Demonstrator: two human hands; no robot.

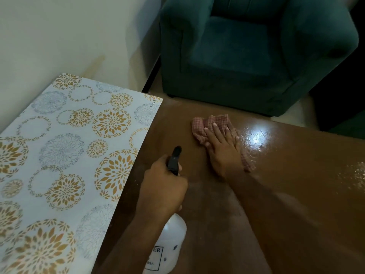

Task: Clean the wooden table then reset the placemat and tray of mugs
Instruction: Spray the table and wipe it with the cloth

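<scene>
The wooden table (292, 194) is brown and glossy, with wet spray glinting on its right part. My right hand (222, 149) lies flat, fingers spread, pressing a red checked cloth (209, 123) onto the table near its far edge. My left hand (164, 186) grips the black trigger head of a white spray bottle (169, 246), whose nozzle points away from me. The placemat (65, 155), pale with gold and grey flower circles, covers the table's left side. No tray or mugs are in view.
A dark green armchair (256, 52) stands just beyond the table's far edge. A white wall (59, 36) runs behind the placemat at the upper left.
</scene>
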